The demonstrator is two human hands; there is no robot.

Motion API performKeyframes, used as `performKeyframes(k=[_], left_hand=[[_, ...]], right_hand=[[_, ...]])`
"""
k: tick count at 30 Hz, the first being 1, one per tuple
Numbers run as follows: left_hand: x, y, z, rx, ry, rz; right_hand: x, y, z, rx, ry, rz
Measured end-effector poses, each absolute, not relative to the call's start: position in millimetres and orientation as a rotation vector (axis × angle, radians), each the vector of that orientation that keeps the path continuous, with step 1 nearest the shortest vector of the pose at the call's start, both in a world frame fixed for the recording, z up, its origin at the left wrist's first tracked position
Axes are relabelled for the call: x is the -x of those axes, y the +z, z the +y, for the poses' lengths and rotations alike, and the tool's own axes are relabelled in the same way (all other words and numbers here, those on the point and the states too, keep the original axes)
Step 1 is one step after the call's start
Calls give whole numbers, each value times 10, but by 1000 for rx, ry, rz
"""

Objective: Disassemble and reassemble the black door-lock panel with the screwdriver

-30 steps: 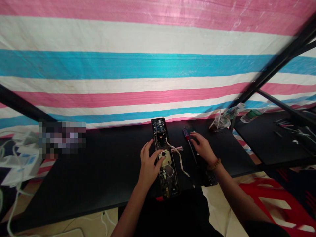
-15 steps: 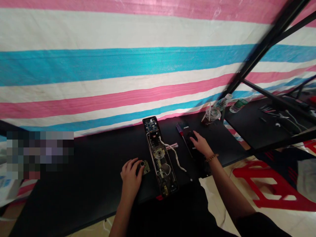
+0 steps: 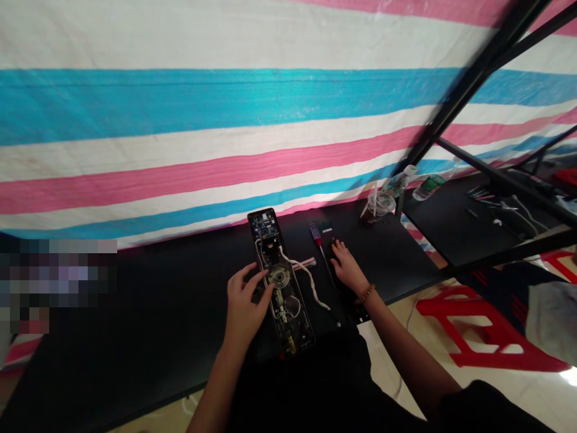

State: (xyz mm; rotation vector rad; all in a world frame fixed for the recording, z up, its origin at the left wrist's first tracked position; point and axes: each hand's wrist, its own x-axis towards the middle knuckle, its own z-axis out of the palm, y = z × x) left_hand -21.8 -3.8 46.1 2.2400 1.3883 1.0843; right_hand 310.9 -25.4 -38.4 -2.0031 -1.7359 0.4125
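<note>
My left hand (image 3: 247, 294) reaches over the left edge of a long black device housing (image 3: 308, 325), its thumb and index finger at a round metal part (image 3: 280, 276) halfway along. Whether that part is loose or fixed I cannot tell. A blue circuit board (image 3: 264, 225) fills the housing's far end, and a white cable (image 3: 312, 282) trails out to the right. My right hand (image 3: 348, 266) lies with fingers stretched out on a black panel bearing a small white label. Just left of it is a screwdriver (image 3: 315, 233) with a purple and red handle.
A plastic cup (image 3: 378, 206) with a straw and a clear bottle (image 3: 400, 182) stand at the black table's back right. Beyond a black metal frame (image 3: 433, 135), a second table (image 3: 451, 234) holds another bottle and tools. A red stool (image 3: 464, 337) stands on the right.
My left hand has moved from the tabletop, where it held a small metal plate, up and right onto the housing. The plate no longer shows on the table. The view has shifted slightly.
</note>
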Motion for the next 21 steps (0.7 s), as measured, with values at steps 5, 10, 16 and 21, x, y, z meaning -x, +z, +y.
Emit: performKeyframes(k=[5, 10, 16, 21], left_hand=[[12, 509, 24, -2377, 1033, 1307], [23, 534, -1, -2317, 1123, 1319], [287, 678, -131, -2103, 1245, 1392], [592, 428, -118, -2012, 1164, 1562]], right_hand=[[-2935, -393, -276, 1896, 422, -1775], [-2839, -308, -286, 1874, 444, -1718], [-2814, 436, -337, 1716, 372, -1594], [-2353, 873, -428, 1533, 438, -1644]])
